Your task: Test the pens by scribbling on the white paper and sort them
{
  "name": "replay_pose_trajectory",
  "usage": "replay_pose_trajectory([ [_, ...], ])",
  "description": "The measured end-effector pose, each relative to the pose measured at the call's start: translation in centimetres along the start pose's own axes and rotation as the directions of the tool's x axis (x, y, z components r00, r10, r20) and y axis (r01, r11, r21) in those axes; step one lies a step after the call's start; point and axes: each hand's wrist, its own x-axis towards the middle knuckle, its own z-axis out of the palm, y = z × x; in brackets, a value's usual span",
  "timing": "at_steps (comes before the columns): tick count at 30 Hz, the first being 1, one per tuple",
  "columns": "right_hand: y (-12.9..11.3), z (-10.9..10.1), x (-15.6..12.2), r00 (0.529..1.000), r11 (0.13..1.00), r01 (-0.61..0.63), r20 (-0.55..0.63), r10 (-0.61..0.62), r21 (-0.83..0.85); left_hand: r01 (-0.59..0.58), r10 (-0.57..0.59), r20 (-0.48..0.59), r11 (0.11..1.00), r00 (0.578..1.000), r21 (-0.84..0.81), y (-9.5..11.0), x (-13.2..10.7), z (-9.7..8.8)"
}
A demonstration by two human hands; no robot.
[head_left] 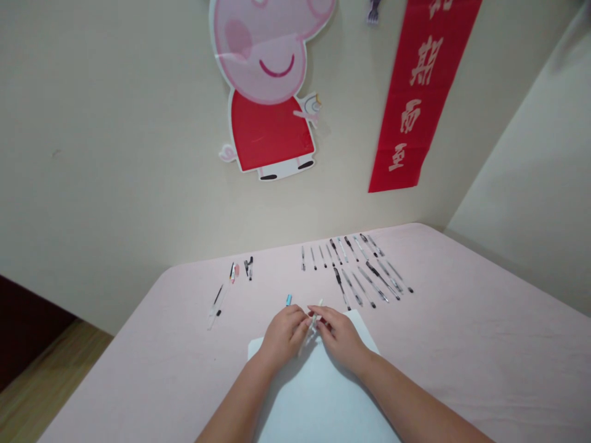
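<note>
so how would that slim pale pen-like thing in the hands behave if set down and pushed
The slim pale thing would probably roll, being narrow and rod-like. It's likely light, far thinner than the left hand and right hand holding it.

Head-height view — forward, downward

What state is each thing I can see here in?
Left hand: fingers closed on the slim pale item
Right hand: fingers closed on it too
Slim pale item: held, tilted, partly hidden
Blue piece: beyond the left hand, whether held unclear
Pale sheet: lying flat
Pens at right: lying in two rows
Pink cloth: spread, faintly creased
Red banner: hanging, top out of frame
</note>
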Motion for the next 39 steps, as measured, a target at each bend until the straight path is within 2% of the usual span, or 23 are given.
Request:
replay_pose_trajectory([
  [2,0.5,0.1,0.0,0.996,0.997,-0.068,-0.050,0.070,0.040,0.051,-0.051,-0.022,0.999,0.998,-0.003,-0.2,-0.7,-0.6],
  [4,0.9,0.2,0.1,0.986,0.986,-0.131,-0.091,0.141,0.103,0.159,-0.158,-0.063,0.987,0.985,0.006,-0.4,-1.7,-1.2],
  [7,1.3,0.4,0.3,0.966,0.962,-0.185,-0.141,0.215,0.201,0.313,-0.312,-0.039,0.949,0.949,0.038,-0.7,-3.5,-1.8],
  [10,1.1,0.3,0.6,0.948,0.928,-0.208,-0.172,0.269,0.308,0.339,-0.340,-0.008,0.938,0.940,0.067,-0.8,-4.8,-1.7],
  [13,0.6,0.1,0.6,0.944,0.891,-0.231,-0.131,0.302,0.392,0.338,-0.341,0.014,0.937,0.940,0.089,-0.7,-5.4,-1.2],
  [16,0.1,-0.2,0.5,0.954,0.893,-0.239,-0.080,0.289,0.381,0.312,-0.317,0.026,0.944,0.948,0.111,-0.8,-5.5,-0.6],
  [20,-0.2,-0.2,0.3,0.965,0.903,-0.228,-0.037,0.258,0.363,0.148,-0.152,0.054,0.986,0.987,0.076,-0.7,-5.5,-0.3],
  [24,-0.5,0.1,0.2,0.965,0.888,-0.263,0.097,0.244,0.378,0.045,-0.048,0.129,0.999,0.991,0.026,-0.4,-5.4,-0.5],
  [29,-0.9,0.3,0.0,0.959,0.903,-0.259,0.201,0.198,0.344,0.049,-0.049,0.156,0.999,0.987,0.000,-0.3,-5.4,-0.5],
  [35,-0.3,0.5,0.0,0.951,0.956,-0.267,0.191,0.242,0.123,0.066,-0.062,0.185,0.998,0.981,-0.015,-0.4,-5.2,-0.6],
  [39,0.0,0.6,-0.1,0.943,0.935,-0.294,0.220,0.250,0.197,0.074,-0.068,0.200,0.997,0.978,-0.025,-0.4,-5.2,-0.7],
])
